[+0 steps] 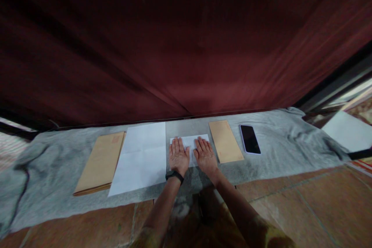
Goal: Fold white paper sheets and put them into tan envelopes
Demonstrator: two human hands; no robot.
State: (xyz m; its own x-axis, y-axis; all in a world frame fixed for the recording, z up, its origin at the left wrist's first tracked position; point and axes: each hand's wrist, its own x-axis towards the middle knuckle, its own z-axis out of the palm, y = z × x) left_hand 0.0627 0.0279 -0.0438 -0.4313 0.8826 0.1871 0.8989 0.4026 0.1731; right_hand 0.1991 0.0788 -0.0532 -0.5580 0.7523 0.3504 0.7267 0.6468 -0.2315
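Observation:
A small white piece of paper [191, 151], seemingly folded, lies under both of my palms at the middle of the grey cloth. My left hand [178, 156] rests flat on its left part, fingers stretched forward, a black band on the wrist. Flat on the right part lies my right hand [205, 156], its fingers slightly spread. A larger white sheet with faint creases [142, 157] is left of my left hand. Beside my right hand is a single brown envelope [226, 141]. Parts of the small paper are hidden by my hands.
A stack of brown envelopes [100, 161] sits at the left, its edge by the large sheet. A smartphone [250, 139] lies at the right. Beneath everything spreads a grey cloth [279, 143]. A dark red curtain [192, 66] hangs behind; brown floor tiles [328, 201] show in front.

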